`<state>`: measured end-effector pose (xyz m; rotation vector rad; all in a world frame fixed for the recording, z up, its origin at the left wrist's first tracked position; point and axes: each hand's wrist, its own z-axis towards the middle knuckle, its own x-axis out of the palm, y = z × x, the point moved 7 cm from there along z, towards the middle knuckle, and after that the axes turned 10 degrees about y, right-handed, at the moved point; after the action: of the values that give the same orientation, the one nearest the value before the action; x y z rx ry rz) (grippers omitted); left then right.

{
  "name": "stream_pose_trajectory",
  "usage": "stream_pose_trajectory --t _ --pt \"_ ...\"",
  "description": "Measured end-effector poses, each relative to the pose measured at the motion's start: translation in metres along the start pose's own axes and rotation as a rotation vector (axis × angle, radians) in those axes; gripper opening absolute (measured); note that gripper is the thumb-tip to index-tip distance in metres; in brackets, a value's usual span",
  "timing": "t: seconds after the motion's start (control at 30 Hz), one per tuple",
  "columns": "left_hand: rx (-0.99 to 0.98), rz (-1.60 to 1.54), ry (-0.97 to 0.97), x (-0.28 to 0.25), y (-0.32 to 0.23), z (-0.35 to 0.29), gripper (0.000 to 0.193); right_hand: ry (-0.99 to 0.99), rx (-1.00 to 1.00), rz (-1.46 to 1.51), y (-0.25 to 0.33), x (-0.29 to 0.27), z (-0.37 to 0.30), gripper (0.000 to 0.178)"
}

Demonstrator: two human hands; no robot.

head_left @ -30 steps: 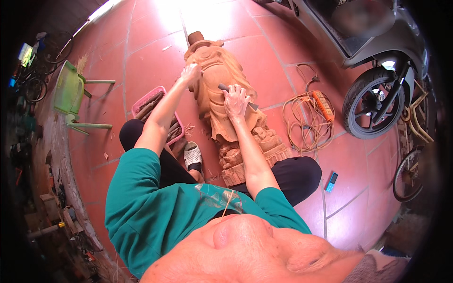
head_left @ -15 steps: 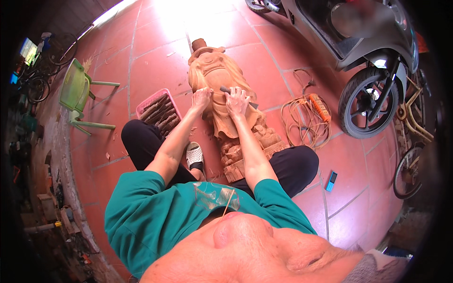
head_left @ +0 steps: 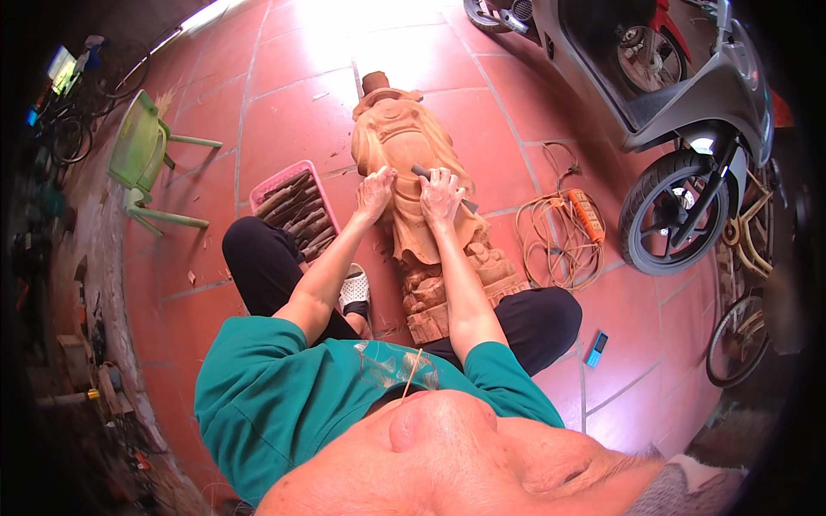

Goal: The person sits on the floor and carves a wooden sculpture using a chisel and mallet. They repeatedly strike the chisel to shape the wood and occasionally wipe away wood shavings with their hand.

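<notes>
A carved wooden statue (head_left: 404, 148) of a robed figure lies on the floor in front of me, its tiered base (head_left: 428, 325) between my legs. My left hand (head_left: 374, 194) is closed against the statue's left edge, its fingers curled and partly hidden. Across the robe, my right hand (head_left: 440, 196) is closed over a dark grey bar-shaped tool (head_left: 420, 171). The tool's two ends stick out on either side of the fingers; its exact kind is not clear.
Left of the statue is a pink basket (head_left: 320, 185) of dark, long-handled tools. A green chair (head_left: 138, 150) stands farther left. To the right are an orange power strip (head_left: 587, 215) with coiled cord, a blue phone (head_left: 595, 348) and a grey scooter (head_left: 675, 206).
The whole view has shifted slightly, with the scooter and statue sitting a little lower in it. Both hands keep nearly the same places on the statue.
</notes>
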<state>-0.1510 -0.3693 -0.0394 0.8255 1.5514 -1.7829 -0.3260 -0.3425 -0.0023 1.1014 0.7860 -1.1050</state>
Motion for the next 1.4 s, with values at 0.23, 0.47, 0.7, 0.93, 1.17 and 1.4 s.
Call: stream_pose_trajectory --t 0.23,0.47,0.7,0.93,1.17,1.4 --pt "0.014 -0.027 -0.004 0.0009 0.0033 0.0011 0.017 0.012 0.002 -0.027 0.0009 -0.0002 0.0007 0.030" --pt "0.004 -0.036 0.020 0.0014 0.0016 0.0006 0.018 -0.013 0.009 -0.038 -0.0003 0.0007 0.0006 0.029" --pt "-0.010 -0.028 0.030 0.0018 0.0027 -0.0001 0.018 -0.031 0.007 -0.028 -0.0005 0.0007 0.0003 0.028" --pt "0.012 -0.037 0.026 0.0015 0.0019 -0.0003 0.016 -0.037 0.003 -0.029 -0.0007 -0.0008 0.0002 0.028" --pt "0.012 -0.045 0.023 0.0016 0.0036 -0.0002 0.017 -0.028 0.005 -0.016 0.0000 -0.0007 0.0002 0.028" --pt "0.009 -0.044 0.022 0.0022 0.0040 -0.0003 0.016 -0.028 0.003 -0.016 -0.0002 -0.0001 0.0001 0.029"
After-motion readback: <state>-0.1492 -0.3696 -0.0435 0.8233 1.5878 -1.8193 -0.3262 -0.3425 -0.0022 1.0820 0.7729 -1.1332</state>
